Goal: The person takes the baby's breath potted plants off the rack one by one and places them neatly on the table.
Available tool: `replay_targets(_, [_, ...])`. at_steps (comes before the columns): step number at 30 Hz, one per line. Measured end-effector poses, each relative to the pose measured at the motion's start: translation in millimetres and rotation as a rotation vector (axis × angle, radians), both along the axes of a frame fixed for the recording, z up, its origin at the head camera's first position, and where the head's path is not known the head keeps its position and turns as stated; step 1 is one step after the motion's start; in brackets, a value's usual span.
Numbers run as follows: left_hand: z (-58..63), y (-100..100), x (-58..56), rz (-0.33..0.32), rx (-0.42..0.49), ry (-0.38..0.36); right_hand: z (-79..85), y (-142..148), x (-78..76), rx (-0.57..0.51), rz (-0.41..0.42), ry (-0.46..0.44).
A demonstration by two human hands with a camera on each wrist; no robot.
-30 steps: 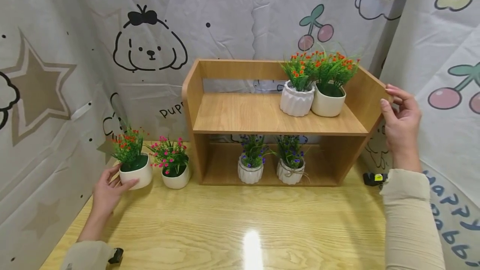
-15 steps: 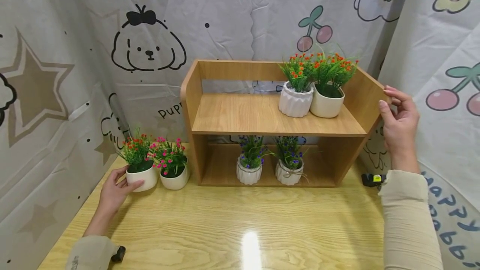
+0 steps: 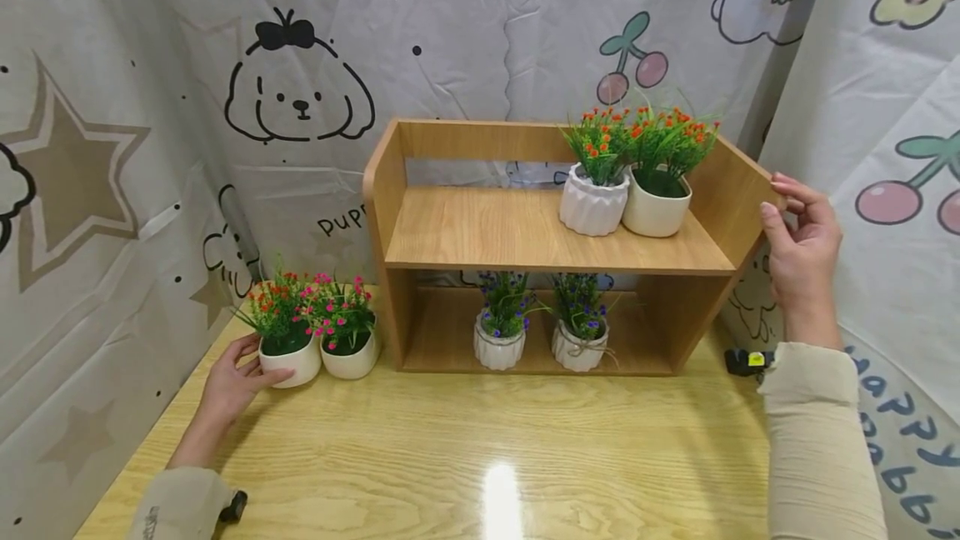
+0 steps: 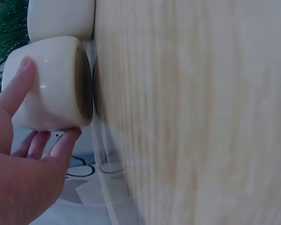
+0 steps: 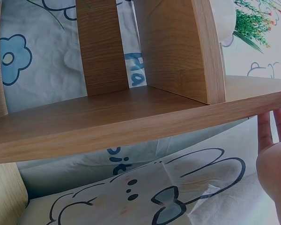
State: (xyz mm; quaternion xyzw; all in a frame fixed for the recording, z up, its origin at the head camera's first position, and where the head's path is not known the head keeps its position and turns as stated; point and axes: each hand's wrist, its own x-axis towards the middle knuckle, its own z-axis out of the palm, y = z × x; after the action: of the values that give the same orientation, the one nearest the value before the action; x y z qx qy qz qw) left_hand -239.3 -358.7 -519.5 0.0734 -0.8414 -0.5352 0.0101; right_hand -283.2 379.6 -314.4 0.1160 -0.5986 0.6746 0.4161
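Observation:
At the table's left, my left hand point(image 3: 234, 380) grips a white pot of orange-red flowers point(image 3: 294, 362), its thumb across the front and its fingers round the far side. In the left wrist view this pot point(image 4: 49, 89) meets a second white pot point(image 4: 61, 18); whether its base lies flat on the table I cannot tell. That neighbour is a pot of pink flowers point(image 3: 349, 354), left of the two-tier wooden shelf point(image 3: 555, 267). My right hand point(image 3: 806, 252) holds the front edge of the shelf's right side panel between thumb and fingers; the right wrist view shows only part of it.
On the upper tier, at the right, stand a ribbed white pot point(image 3: 594, 205) and a smooth white pot point(image 3: 657, 208), both with orange flowers. Two pots of blue-purple flowers point(image 3: 499, 348) occupy the lower tier. A patterned curtain point(image 3: 450, 48) closes off the back and sides.
My left hand has moved the pot of orange-red flowers to the right and slightly toward me, up against the pink-flowered pot. The right hand keeps its hold on the shelf.

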Motion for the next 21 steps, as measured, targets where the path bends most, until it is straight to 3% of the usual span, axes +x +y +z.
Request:
replay_targets(6, [-3.7,-7.0,0.1,-0.027,-0.057,-0.046,-2.2,-0.1,-0.6,-0.004,0.008,0.001])
replay_targets(12, [-8.7,-11.1,-0.1,-0.037,-0.049,-0.03,-2.3,0.1,-1.1,0.002,-0.008,0.002])
replay_targets(21, [-5.3,-9.4,0.6,-0.046,-0.066,-0.036,-1.4,-0.2,-1.4,0.0,-0.007,0.01])
